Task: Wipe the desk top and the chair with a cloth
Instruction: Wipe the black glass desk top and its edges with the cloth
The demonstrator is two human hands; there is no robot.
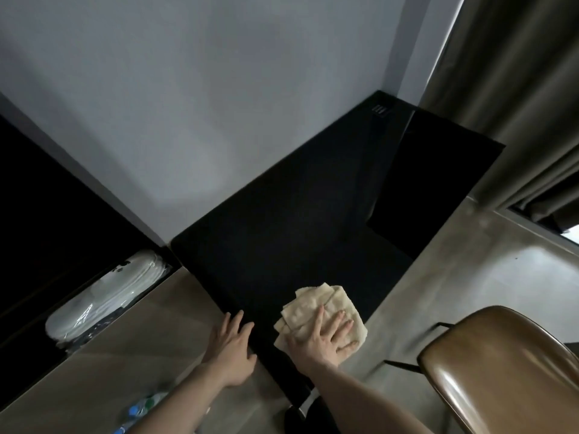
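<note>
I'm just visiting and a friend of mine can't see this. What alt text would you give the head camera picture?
A person's right hand presses a folded beige cloth flat on a black desk top, while the left hand rests open at the desk's left edge. A brown chair stands at the lower right, and a curtain hangs behind.

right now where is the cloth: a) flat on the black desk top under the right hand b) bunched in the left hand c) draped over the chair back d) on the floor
a: the right hand presses the beige cloth flat against the black desk top with spread fingers.
</note>
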